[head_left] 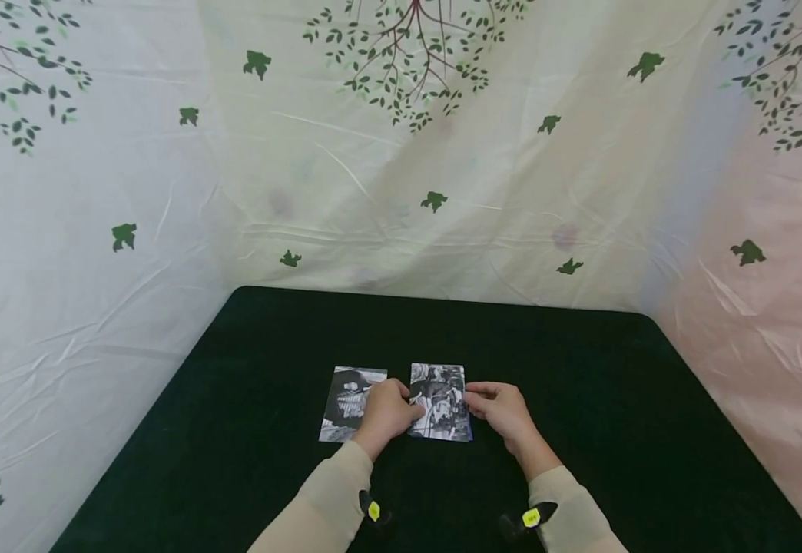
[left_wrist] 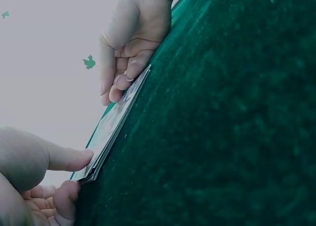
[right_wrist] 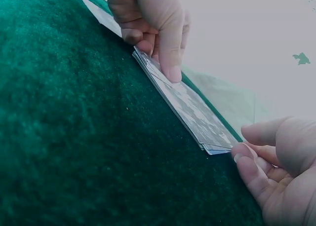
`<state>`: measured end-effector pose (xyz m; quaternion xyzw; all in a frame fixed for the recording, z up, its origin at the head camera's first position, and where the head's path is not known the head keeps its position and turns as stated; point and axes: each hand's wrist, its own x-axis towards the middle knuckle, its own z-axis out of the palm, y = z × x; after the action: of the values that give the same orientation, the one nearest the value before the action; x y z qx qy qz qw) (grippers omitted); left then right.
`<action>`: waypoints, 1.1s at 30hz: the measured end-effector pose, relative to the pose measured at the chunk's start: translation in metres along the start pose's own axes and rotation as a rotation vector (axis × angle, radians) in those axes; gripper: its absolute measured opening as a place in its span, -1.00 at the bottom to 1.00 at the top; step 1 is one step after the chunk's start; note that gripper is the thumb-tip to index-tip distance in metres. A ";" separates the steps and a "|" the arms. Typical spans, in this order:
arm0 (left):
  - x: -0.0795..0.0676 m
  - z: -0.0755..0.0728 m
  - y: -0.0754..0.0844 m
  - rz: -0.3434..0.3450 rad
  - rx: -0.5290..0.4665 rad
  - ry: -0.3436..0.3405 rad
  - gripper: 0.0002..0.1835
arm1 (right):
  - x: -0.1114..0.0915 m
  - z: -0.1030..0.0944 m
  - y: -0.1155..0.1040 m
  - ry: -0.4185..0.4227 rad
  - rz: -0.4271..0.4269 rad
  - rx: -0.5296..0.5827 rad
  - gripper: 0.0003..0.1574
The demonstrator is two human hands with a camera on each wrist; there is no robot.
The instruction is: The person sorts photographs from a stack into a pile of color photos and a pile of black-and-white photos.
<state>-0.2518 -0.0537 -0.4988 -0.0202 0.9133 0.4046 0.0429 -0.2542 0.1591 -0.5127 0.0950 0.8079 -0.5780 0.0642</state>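
Observation:
A stack of black-and-white photo cards (head_left: pixel 437 403) lies on the dark green cloth, its layered edges slightly uneven in both wrist views. My left hand (head_left: pixel 386 415) pinches the stack's left edge, with the thumb on the top card and curled fingers at the side. My right hand (head_left: pixel 505 415) is at the opposite edge. Its fingertips touch the card edges there, while its thumb (right_wrist: pixel 261 132) stands apart from the stack. A bluish card edge shows at the stack's lower right corner. Left of the stack lies another black-and-white photo card (head_left: pixel 346 407), partly covered by my left hand.
The green-covered table (head_left: pixel 442 330) has rounded far corners. Pale fabric walls (head_left: pixel 387 169) printed with leaves and branches enclose it at the back and both sides.

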 end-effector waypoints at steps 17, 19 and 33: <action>-0.001 -0.003 0.003 0.018 -0.039 0.030 -0.70 | -0.001 -0.002 -0.001 0.001 0.015 0.024 -0.68; -0.001 -0.004 0.003 0.027 -0.064 0.026 -0.72 | -0.002 -0.002 -0.002 -0.001 0.013 0.025 -0.68; 0.000 -0.004 0.002 -0.007 -0.216 -0.007 -0.83 | -0.001 -0.005 -0.003 -0.010 0.007 0.037 -0.65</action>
<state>-0.2524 -0.0554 -0.4950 -0.0265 0.8640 0.5007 0.0451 -0.2535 0.1627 -0.5085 0.0962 0.7965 -0.5930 0.0683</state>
